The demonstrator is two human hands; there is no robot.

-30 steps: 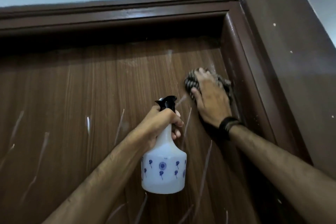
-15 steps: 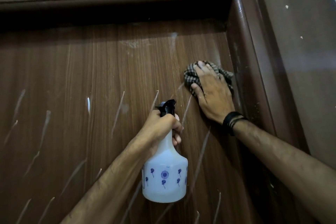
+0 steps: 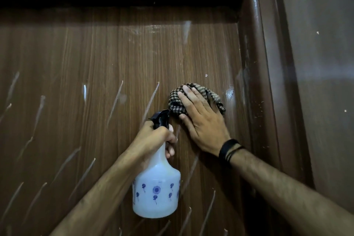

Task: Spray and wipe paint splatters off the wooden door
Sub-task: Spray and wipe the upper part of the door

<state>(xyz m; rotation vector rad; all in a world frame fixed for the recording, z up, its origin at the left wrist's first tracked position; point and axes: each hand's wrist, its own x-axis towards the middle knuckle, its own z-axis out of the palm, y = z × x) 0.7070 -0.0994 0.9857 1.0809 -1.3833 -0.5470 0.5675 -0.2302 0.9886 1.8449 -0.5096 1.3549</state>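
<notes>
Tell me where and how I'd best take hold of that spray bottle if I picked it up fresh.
Grip the spray bottle by its narrow neck just under the black trigger head, coming from the side behind the nozzle, as the left hand does. The neck is slim enough to wrap, the body too wide, and a finger can reach the trigger.

1. Dim indoor light overall, and colours look muted.
2. Deep shadow fills the recess at the top of the door (image 3: pixel 118 59), well above both hands.
3. Soft glare streaks the glossy door frame (image 3: pixel 254 30), up and right of the right hand (image 3: pixel 201 120).
4. Wide-angle bending curves the frame edges.
5. Focus stays fairly sharp.
</notes>
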